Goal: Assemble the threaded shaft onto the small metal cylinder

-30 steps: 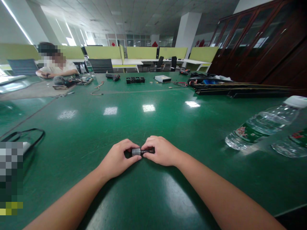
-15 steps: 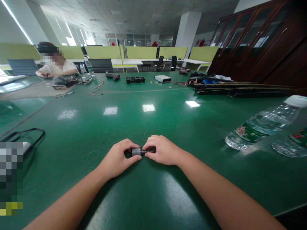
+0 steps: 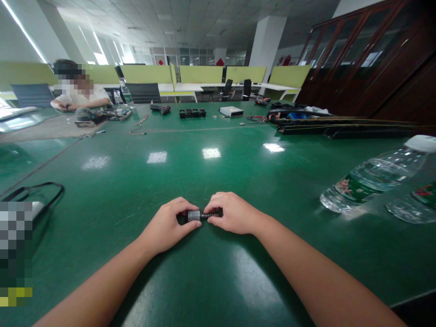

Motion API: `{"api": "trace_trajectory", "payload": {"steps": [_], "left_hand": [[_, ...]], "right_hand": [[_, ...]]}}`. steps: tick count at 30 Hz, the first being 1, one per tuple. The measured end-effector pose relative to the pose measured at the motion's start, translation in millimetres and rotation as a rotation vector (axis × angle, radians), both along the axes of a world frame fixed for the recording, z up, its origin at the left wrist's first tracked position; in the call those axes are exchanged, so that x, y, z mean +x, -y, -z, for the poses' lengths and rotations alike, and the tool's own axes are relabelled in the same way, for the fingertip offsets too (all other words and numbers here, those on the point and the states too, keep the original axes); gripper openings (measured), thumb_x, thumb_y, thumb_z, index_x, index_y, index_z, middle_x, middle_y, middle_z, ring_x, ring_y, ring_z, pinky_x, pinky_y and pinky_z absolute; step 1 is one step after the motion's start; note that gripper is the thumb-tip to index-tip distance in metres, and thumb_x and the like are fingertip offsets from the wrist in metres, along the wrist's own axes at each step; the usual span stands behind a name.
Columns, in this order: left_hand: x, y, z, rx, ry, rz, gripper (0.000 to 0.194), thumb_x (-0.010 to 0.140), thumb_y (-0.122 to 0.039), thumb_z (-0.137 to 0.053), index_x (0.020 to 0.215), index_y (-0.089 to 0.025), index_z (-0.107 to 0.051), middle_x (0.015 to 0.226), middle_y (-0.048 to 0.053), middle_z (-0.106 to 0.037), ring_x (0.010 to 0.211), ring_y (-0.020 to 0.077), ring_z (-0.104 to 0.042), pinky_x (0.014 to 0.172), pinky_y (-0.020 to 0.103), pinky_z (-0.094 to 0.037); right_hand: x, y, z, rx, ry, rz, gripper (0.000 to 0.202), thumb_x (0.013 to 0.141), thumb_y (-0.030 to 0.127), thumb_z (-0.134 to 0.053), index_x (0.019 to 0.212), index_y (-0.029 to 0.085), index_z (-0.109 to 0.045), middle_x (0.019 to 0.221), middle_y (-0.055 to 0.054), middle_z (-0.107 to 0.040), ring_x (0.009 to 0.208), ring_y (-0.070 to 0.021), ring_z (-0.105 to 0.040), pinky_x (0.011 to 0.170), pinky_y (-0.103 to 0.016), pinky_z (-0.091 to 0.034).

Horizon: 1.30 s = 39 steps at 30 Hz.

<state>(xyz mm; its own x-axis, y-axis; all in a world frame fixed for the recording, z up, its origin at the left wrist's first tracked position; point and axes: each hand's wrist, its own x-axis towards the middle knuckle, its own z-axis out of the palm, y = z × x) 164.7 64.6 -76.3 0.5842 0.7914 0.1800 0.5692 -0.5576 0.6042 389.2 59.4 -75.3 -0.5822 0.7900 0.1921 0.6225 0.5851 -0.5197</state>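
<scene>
My left hand (image 3: 166,227) has its thumb and fingers closed around a short silver metal cylinder (image 3: 194,215), low over the near middle of the green table. From the cylinder's right end a dark shaft with spiral ridges (image 3: 205,216) points to the right. Around that ridged shaft my right hand (image 3: 231,213) pinches with thumb and fingertips, a small distance from the cylinder. Part of the shaft is hidden by the right fingers. Whether the piece rests on the table I cannot tell.
Water bottles, one in front (image 3: 371,177), stand at the right. A black strap (image 3: 51,184) lies at the left. Farther back are a power drill (image 3: 160,109), a black slotted part (image 3: 192,113), a white box (image 3: 231,111) and dark rails (image 3: 306,127). A person (image 3: 81,93) sits far left.
My right fingers have slid slightly to the right along the ridged shaft, so a little more of it shows. My left hand and the cylinder have stayed in place.
</scene>
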Motion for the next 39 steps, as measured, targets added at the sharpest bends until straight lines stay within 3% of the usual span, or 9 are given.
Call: {"api": "trace_trajectory", "payload": {"steps": [39], "left_hand": [[-2,0,-0.1,-0.003,0.006,0.006,0.022,0.082,-0.035,-0.068,0.1,-0.022,-0.071,0.092,0.004,-0.067,0.083,0.0184,-0.061,0.076,0.03,-0.048]], "right_hand": [[15,0,-10.2,-0.098,0.068,0.071,0.014,0.074,0.017,-0.07,0.087,0.019,-0.076,0.082,-0.002,-0.068,0.073,-0.0132,-0.059,0.067,-0.025,-0.042]]}}
